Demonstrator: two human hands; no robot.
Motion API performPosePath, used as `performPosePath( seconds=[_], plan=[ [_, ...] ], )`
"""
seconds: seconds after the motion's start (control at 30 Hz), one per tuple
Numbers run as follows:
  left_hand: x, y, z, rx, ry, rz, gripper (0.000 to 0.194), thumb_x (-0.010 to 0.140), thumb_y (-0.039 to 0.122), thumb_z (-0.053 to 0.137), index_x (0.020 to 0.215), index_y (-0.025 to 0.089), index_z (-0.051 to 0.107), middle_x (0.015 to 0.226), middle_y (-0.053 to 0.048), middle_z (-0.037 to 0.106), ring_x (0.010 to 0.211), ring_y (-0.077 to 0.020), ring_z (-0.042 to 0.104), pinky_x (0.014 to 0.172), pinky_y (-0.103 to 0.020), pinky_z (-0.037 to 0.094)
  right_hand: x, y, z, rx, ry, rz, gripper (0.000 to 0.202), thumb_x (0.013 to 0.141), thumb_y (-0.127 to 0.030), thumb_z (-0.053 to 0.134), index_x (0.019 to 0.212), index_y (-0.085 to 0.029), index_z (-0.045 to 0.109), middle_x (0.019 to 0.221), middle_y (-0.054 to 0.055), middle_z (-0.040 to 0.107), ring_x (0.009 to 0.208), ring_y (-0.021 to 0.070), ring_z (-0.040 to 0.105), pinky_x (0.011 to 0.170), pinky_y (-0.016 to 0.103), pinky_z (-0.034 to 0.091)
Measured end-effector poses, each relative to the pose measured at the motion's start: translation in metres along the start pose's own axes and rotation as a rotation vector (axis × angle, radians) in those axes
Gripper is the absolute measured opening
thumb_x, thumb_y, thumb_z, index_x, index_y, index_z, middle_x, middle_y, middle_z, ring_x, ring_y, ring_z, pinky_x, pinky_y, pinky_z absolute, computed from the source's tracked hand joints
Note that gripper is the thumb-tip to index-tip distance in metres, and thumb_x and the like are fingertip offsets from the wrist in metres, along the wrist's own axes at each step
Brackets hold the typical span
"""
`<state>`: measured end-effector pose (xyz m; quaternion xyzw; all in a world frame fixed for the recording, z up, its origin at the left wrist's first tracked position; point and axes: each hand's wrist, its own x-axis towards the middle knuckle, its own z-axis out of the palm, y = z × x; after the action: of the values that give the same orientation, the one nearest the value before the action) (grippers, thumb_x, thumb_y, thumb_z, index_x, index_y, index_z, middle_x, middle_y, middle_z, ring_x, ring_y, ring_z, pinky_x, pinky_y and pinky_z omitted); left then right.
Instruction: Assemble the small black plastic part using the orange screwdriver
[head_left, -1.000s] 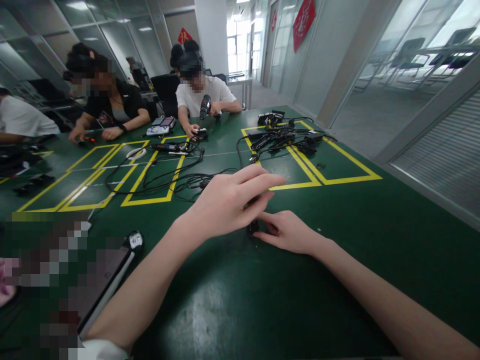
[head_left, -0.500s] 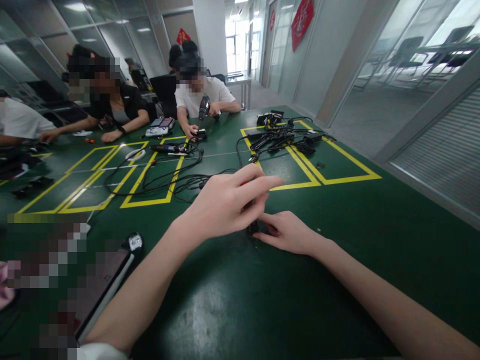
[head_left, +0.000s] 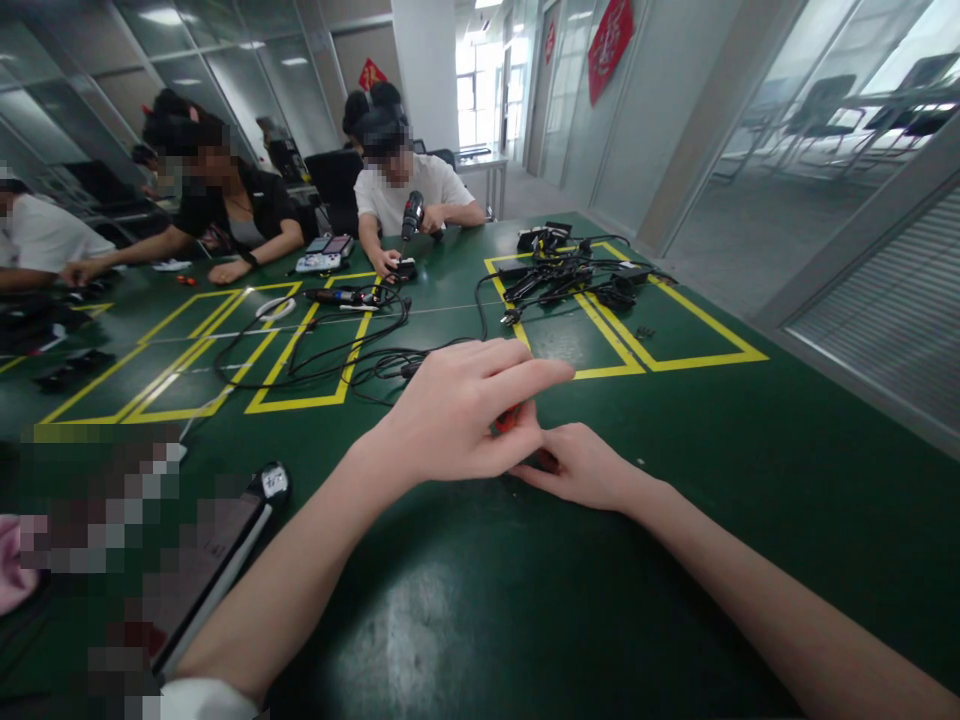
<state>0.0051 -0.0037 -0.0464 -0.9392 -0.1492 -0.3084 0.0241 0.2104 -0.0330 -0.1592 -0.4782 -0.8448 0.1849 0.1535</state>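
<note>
My left hand (head_left: 472, 415) is above the table in the middle of the view, its fingers curled with the index finger stretched to the right. A small red-orange object (head_left: 507, 419) shows between its fingers; most of it is hidden, so its kind cannot be told. Just below and to the right, my right hand (head_left: 585, 465) rests low on the green table (head_left: 585, 600). Thumb and forefinger come together in a pinch behind my left fingers. Whatever they hold is covered by the left hand.
Black cables with adapters (head_left: 559, 275) lie beyond my hands among yellow tape outlines. More cable loops (head_left: 322, 350) spread to the left. A phone-like device (head_left: 217, 560) lies by my left forearm. Across the table, a co-worker holds a power drill (head_left: 412, 213); other people sit farther left.
The left hand has shifted slightly down and right, and its grip has turned a little. Red-orange now shows between its fingers, while the dark piece at the right fingertips is covered.
</note>
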Motion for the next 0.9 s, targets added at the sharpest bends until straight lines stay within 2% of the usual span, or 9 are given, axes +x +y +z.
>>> performPosePath(
  seconds=[0.1,0.33,0.47,0.63,0.9],
  plan=[
    [0.0021,0.0007,-0.0006,0.007,0.002,0.016,0.032,0.091,0.013,0.048,0.116,0.014,0.068,0.098,-0.008,0.069,0.088,-0.0175,0.064,0.079,-0.031,0.052,0.0000,-0.0010,-0.0003,-0.006,-0.004,0.008,0.025,0.096,-0.042,0.059,0.094,-0.018,0.068,0.063,0.000,0.064,0.056,0.0172,0.058,0.057,0.027,0.030],
    [0.0013,0.0000,0.0019,0.021,-0.008,0.001,0.031,0.099,0.015,0.046,0.125,0.015,0.064,0.111,-0.009,0.070,0.090,-0.0148,0.066,0.077,-0.028,0.052,0.0003,-0.0014,0.0000,-0.023,0.004,0.008,0.023,0.095,-0.041,0.061,0.094,-0.018,0.067,0.061,-0.001,0.062,0.052,0.0155,0.054,0.055,0.027,0.028],
    [0.0009,-0.0002,0.0026,0.039,0.010,0.025,0.037,0.095,0.014,0.047,0.129,0.017,0.061,0.111,-0.008,0.070,0.095,-0.0170,0.066,0.084,-0.032,0.052,0.0003,0.0003,0.0020,0.000,0.023,-0.013,0.026,0.096,-0.043,0.059,0.092,-0.018,0.067,0.061,0.000,0.063,0.053,0.0157,0.056,0.056,0.027,0.030],
    [0.0008,-0.0008,0.0031,0.014,-0.002,0.010,0.036,0.099,0.013,0.043,0.131,0.018,0.059,0.113,-0.007,0.069,0.092,-0.0139,0.066,0.079,-0.027,0.052,0.0006,-0.0003,0.0011,-0.039,0.011,0.000,0.024,0.095,-0.042,0.061,0.092,-0.019,0.067,0.062,0.000,0.064,0.053,0.0170,0.056,0.055,0.027,0.028],
    [0.0021,0.0015,0.0020,0.013,0.005,0.027,0.035,0.093,0.013,0.047,0.124,0.016,0.063,0.108,-0.008,0.069,0.094,-0.0176,0.065,0.082,-0.031,0.052,-0.0009,-0.0001,0.0020,-0.001,0.018,-0.004,0.024,0.095,-0.041,0.060,0.093,-0.019,0.068,0.063,0.000,0.065,0.056,0.0179,0.060,0.057,0.027,0.032]
  ],
)
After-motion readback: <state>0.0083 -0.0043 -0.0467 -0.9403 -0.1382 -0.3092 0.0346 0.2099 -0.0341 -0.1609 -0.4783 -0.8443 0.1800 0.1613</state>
